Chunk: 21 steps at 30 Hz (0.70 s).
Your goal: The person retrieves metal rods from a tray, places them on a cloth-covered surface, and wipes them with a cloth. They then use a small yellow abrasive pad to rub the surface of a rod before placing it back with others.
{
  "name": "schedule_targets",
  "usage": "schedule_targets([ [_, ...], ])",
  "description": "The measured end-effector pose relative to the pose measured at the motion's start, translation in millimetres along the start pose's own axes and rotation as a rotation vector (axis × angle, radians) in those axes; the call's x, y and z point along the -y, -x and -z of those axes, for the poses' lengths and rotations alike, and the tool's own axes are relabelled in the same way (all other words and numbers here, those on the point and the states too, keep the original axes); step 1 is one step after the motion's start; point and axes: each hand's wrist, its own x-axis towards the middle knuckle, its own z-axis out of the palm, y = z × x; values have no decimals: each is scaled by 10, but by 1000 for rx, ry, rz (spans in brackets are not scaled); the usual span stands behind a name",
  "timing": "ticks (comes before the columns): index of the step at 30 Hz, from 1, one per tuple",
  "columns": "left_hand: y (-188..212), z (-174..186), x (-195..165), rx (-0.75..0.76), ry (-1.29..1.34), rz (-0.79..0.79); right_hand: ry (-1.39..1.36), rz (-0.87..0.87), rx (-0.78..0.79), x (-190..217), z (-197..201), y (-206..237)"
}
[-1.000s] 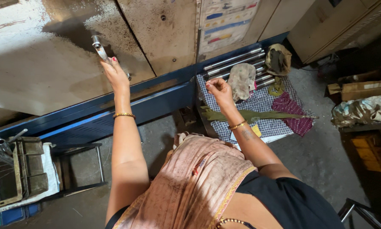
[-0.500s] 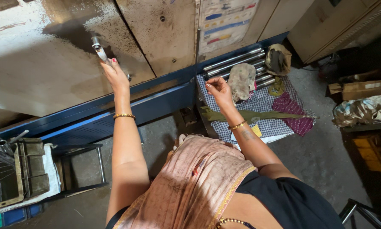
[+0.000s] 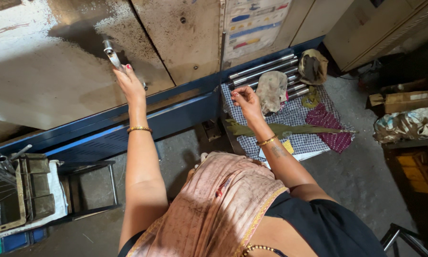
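Observation:
My left hand (image 3: 128, 83) reaches up to a metal handle (image 3: 112, 54) on the beige machine panel (image 3: 57, 81) and grips its lower end. My right hand (image 3: 245, 101) hovers, fingers curled and pinched together, over a checked cloth (image 3: 295, 119); I cannot tell if it pinches something small. Steel rods (image 3: 266, 71) lie on the cloth along the machine's blue base (image 3: 176, 114). Two worn gloves (image 3: 271, 88) lie on the rods. Both wrists wear gold bangles.
A metal tray with tubes (image 3: 9, 190) stands at the left on a frame stand (image 3: 88, 190). A maroon cloth (image 3: 330, 131) and an olive strap (image 3: 290, 129) lie on the checked cloth. Cardboard boxes (image 3: 402, 100) and a bundle (image 3: 409, 124) sit at the right.

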Motion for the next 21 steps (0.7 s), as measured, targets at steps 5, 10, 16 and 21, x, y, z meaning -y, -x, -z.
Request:
schedule_targets([
  [5, -21, 5, -2, 1, 2, 16, -30, 12, 13, -18, 21, -8],
  [10, -15, 12, -7, 3, 14, 6, -5, 13, 13, -45, 31, -17],
  [16, -17, 10, 30, 9, 11, 15, -14, 17, 27, -80, 25, -11],
  [21, -14, -7, 79, 8, -1, 22, -20, 7, 20, -84, 23, 5],
])
